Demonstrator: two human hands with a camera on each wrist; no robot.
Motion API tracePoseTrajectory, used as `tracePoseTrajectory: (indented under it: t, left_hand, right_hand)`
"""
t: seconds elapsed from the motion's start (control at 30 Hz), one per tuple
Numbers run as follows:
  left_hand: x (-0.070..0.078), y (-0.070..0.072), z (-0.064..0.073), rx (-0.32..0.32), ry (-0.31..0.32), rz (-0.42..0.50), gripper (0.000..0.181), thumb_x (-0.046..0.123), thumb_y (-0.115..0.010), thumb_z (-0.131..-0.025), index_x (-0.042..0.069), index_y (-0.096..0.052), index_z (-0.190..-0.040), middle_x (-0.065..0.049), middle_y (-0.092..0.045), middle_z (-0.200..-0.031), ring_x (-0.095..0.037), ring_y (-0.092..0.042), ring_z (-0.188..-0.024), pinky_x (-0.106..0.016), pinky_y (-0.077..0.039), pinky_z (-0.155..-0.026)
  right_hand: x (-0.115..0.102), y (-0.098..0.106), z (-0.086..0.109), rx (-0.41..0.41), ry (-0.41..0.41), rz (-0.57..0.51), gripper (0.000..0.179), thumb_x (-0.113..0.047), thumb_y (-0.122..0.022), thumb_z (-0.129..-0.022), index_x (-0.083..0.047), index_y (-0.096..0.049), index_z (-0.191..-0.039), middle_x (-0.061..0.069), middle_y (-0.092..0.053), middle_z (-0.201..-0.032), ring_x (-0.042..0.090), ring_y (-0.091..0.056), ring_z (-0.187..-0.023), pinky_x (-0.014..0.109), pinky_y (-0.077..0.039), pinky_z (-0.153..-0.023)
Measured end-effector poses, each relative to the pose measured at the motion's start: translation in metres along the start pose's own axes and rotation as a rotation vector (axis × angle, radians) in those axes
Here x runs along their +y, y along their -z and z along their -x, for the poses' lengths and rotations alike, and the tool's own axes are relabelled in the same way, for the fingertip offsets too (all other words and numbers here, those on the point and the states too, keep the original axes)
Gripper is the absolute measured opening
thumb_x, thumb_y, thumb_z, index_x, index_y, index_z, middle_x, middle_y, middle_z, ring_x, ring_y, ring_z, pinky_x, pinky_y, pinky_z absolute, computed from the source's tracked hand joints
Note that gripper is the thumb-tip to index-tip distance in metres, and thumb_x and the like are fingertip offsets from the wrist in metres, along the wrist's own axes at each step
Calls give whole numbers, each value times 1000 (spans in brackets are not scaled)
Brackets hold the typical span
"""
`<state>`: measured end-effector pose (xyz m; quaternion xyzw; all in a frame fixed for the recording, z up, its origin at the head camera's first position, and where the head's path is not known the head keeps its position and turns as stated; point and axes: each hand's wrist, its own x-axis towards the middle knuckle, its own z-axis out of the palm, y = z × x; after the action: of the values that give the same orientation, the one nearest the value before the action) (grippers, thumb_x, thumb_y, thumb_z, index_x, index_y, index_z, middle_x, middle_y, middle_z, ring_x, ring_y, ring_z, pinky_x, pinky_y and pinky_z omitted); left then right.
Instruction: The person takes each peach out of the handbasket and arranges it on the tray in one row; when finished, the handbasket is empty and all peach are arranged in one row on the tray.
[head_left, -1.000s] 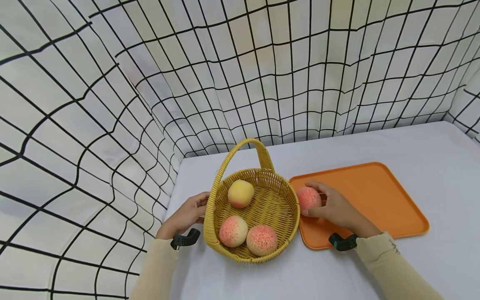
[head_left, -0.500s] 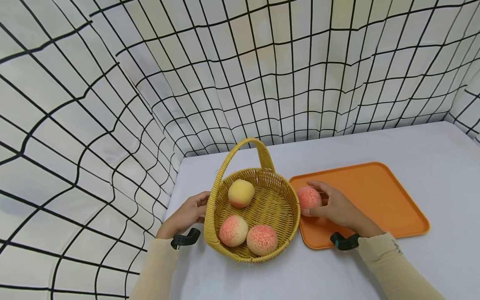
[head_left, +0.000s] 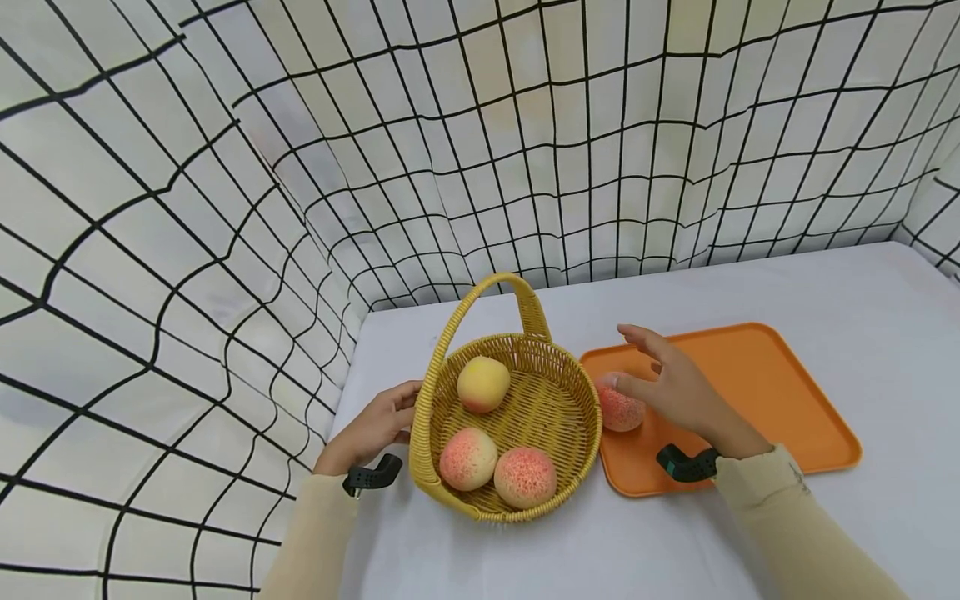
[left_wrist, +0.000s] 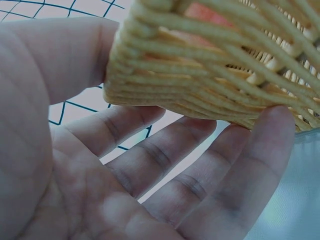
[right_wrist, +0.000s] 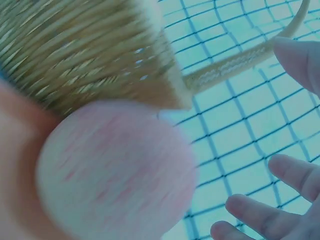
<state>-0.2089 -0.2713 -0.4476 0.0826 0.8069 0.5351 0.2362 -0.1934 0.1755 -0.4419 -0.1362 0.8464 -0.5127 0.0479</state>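
A yellow wicker basket [head_left: 555,408] with a tall arched handle holds a yellow peach [head_left: 483,383], a pale pink-speckled peach [head_left: 468,460] and a redder speckled peach [head_left: 525,478]. At its left side is my left hand [head_left: 378,423]; the left wrist view has the thumb and nearly straight fingers [left_wrist: 165,150] touching the woven wall. Another pink peach [head_left: 621,408] lies on the left end of the orange tray [head_left: 738,392], close to the basket. My right hand [head_left: 678,392] hovers over this peach, fingers spread and holding nothing; in the right wrist view the fingers are apart from it.
The tray lies flat on a white-covered table [head_left: 892,333] to the right of the basket. A white curtain with black grid lines [head_left: 585,150] rises behind the table and along its left side.
My right hand has let go of the pink peach and lifted slightly, its fingers spreading. The peach stays on the tray. My left hand and the basket hold their place.
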Motion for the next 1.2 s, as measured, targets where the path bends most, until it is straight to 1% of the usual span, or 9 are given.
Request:
tracePoseTrajectory:
  t: [0.1, 0.27, 0.5, 0.57, 0.63, 0.77, 0.87, 1.03, 1.2]
  left_hand:
    - [-1, 0, 0, -3, -2, -4, 52, 24, -57, -109, 3, -45, -154, -23, -58, -144, -30, -67, -116, -43, -61, -87]
    - [-1, 1, -1, -7, 0, 4, 52, 24, -57, -109, 2, -44, -155, -24, -58, -144, -29, -68, -114, -42, -61, -86]
    - [0, 1, -1, -5, 7, 3, 50, 22, -57, -109, 1, -45, -153, -24, -59, -141, -29, -69, -111, -41, -61, -84]
    - [0, 0, 0, 2, 13, 3, 49, 22, -57, -109, 2, -46, -153, -23, -60, -141, -29, -68, -111, -42, -61, -84]
    - [1, 0, 0, 1, 13, 4, 50, 22, -56, -109, 2, -45, -153, -23, -60, -141, -29, -68, -112, -42, -61, -84]
    - [-1, 1, 1, -1, 11, 12, 50, 22, -57, -109, 2, -46, -153, -23, -60, -140, -29, -68, -111, -43, -61, -84]
    - [-2, 2, 0, -5, 4, 13, 50, 22, -57, -109, 2, -45, -154, -23, -61, -139, -28, -68, -110, -43, -61, -83]
    - [-4, 3, 0, -7, -9, 6, 51, 22, -56, -109, 2, -44, -155, -24, -60, -140, -29, -68, -111, -43, -61, -84]
    - [-4, 2, 0, 4, 3, 9, 50, 21, -57, -109, 2, -45, -154, -22, -60, -141, -26, -68, -111, -42, -61, -84]
  right_hand:
    - [-15, -1, -6, 14, 31, -14, 78, -44, -73, -98, -20, -36, -162, 11, -38, -164, 38, -35, -150, 64, -31, -118]
    - [-39, -8, -17, -18, 75, -79, 76, -41, -76, -97, -23, -39, -161, 6, -38, -165, 36, -37, -149, 61, -33, -118]
    - [-54, -30, -42, -138, 93, -172, 77, -39, -79, -95, -22, -41, -159, 10, -43, -160, 39, -43, -146, 59, -38, -116]
    - [-56, -36, -49, -150, 82, -176, 75, -38, -79, -94, -20, -44, -158, 12, -46, -156, 39, -47, -142, 57, -43, -113]
    - [-58, -41, -55, -139, 72, -164, 72, -38, -79, -94, -19, -47, -155, 13, -50, -151, 39, -52, -138, 55, -48, -108]
    - [-62, -46, -60, -116, 60, -98, 69, -39, -80, -93, -18, -51, -152, 16, -57, -144, 38, -57, -130, 53, -53, -100]
    - [-66, -51, -63, -168, 74, -75, 67, -37, -79, -93, -16, -53, -151, 17, -57, -145, 39, -58, -129, 53, -53, -100]
    - [-74, -63, -76, -293, 144, -76, 62, -27, -81, -92, -12, -58, -148, 10, -56, -151, 40, -54, -135, 55, -48, -107]
    - [-80, -77, -97, -419, 220, -29, 58, -17, -82, -89, -12, -64, -144, 3, -57, -151, 31, -51, -139, 53, -44, -112]
